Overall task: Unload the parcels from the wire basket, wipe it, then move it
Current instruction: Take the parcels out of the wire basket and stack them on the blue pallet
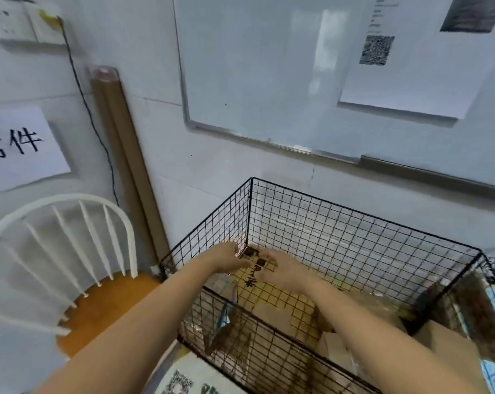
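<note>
Wire basket (354, 237), black square mesh | flat yellow parcel (242, 275) inside | left hand (226, 255), right hand (283, 270) on it | hands' grip blurred, cannot tell

One wire basket (365, 216). Two hands: one left hand (226, 255), one right hand (283, 270). Parcels in the basket number perhaps three, one flat yellow parcel (269, 291) and two cardboard boxes (269, 317) (334, 348), though blur blocks a firm count. One white chair (70, 199). One cardboard tube (127, 152). One black cable (90, 115). One whiteboard (255, 66). Two wall plates (10, 22) (46, 27). Three paper sheets (411, 81) (22, 146) (189, 379).
</note>
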